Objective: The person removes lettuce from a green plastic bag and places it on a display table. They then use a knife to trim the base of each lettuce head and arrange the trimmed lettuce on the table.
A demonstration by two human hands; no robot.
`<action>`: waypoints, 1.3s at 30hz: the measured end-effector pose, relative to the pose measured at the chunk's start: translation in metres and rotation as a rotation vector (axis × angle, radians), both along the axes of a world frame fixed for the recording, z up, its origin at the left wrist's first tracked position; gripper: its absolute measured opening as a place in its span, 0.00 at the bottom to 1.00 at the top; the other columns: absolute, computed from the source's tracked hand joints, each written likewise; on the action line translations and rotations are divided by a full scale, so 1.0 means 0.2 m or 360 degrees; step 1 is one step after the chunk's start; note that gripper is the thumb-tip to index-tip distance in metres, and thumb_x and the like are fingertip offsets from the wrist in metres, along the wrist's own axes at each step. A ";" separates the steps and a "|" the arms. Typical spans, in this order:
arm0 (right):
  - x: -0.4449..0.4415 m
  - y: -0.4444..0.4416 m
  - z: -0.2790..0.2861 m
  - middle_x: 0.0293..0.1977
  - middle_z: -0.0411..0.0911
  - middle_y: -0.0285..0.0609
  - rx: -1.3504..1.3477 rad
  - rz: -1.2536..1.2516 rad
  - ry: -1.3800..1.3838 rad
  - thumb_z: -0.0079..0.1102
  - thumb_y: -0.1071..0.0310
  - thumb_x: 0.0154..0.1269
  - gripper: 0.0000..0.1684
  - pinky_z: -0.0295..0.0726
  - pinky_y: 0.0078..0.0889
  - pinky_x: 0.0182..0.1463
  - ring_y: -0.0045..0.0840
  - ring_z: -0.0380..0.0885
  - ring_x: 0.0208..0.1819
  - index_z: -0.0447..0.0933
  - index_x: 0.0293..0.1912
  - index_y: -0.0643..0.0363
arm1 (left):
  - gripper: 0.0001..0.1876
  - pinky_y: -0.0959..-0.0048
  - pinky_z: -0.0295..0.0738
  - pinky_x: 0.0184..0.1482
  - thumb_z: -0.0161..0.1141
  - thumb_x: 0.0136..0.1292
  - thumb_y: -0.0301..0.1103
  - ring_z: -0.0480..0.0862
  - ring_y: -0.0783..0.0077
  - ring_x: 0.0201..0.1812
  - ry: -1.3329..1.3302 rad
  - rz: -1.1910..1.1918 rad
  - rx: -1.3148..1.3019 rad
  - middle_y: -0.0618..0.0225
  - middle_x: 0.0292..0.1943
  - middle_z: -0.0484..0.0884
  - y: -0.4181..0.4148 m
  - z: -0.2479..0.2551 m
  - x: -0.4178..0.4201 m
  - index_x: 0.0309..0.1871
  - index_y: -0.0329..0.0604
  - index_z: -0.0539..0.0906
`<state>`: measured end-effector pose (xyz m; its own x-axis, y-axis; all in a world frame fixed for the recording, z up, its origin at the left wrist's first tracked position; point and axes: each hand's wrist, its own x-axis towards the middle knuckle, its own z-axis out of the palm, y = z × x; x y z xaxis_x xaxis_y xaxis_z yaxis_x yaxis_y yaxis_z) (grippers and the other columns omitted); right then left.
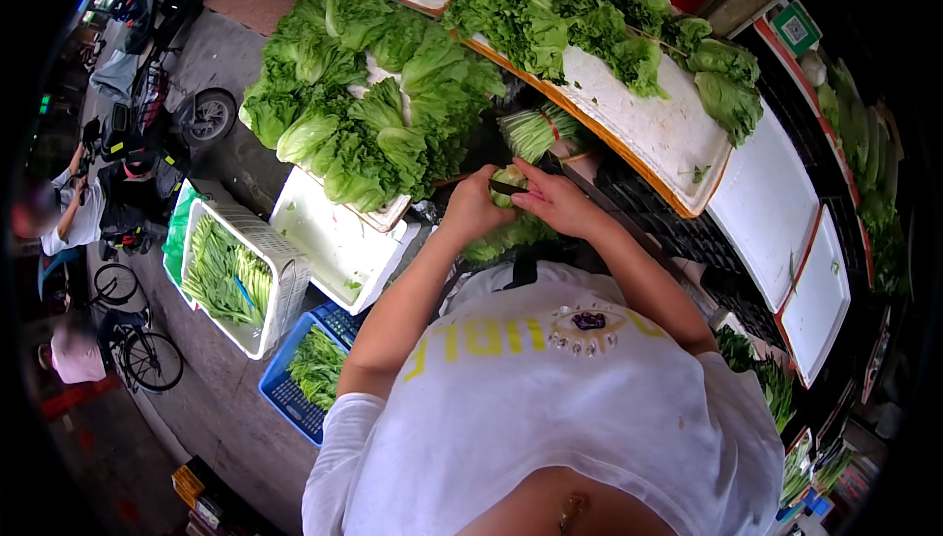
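In front of my waist, my left hand (475, 206) is wrapped around a head of lettuce (505, 176). My right hand (558, 201) grips a small knife (505, 187), whose dark blade lies across the pale stem end. The knife's handle is mostly hidden in my fingers. Leaves of the lettuce hang below my hands towards my lap. Just beyond them is a bundle of thin green stalks (536, 132) bound with a red band. Ahead on the left, several lettuce heads (412, 105) are piled in a ring on a white board.
More lettuce (545, 16) covers part of a white foam tray (619, 101) at front right. To the left stand a white foam box (328, 241), a white crate of greens (295, 293) and a blue crate (284, 400). Riders with a scooter (140, 167) and a bicycle (151, 359) are farther left.
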<state>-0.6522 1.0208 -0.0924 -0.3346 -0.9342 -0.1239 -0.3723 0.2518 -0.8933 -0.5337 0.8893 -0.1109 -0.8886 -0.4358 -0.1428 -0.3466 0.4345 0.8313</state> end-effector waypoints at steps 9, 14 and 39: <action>-0.02 0.05 -0.40 0.24 0.67 0.28 -0.0168 -0.0046 -0.0729 0.49 0.64 0.64 0.26 0.65 0.15 0.29 0.11 0.63 0.26 0.61 0.61 0.56 | 0.28 0.74 0.72 0.41 0.66 0.36 0.27 0.78 0.68 0.36 -0.0282 -0.0352 0.0127 0.58 0.34 0.79 -0.05 -0.03 0.07 0.46 0.36 0.72; -0.08 0.20 -0.57 0.22 0.69 0.34 0.0399 -0.0031 -0.0674 0.48 0.60 0.64 0.24 0.68 0.18 0.33 0.14 0.66 0.25 0.64 0.59 0.51 | 0.31 0.76 0.67 0.52 0.68 0.44 0.27 0.75 0.75 0.45 -0.0019 -0.0112 0.1260 0.70 0.44 0.77 -0.17 -0.09 0.15 0.54 0.39 0.68; -0.19 -0.10 -0.16 0.39 0.70 0.32 0.0200 0.0173 0.0400 0.63 0.60 0.52 0.28 0.66 0.14 0.35 0.12 0.65 0.32 0.71 0.53 0.53 | 0.26 0.70 0.79 0.26 0.49 0.61 0.43 0.79 0.55 0.40 0.0767 0.0335 0.3071 0.47 0.46 0.73 -0.24 -0.17 0.13 0.62 0.52 0.60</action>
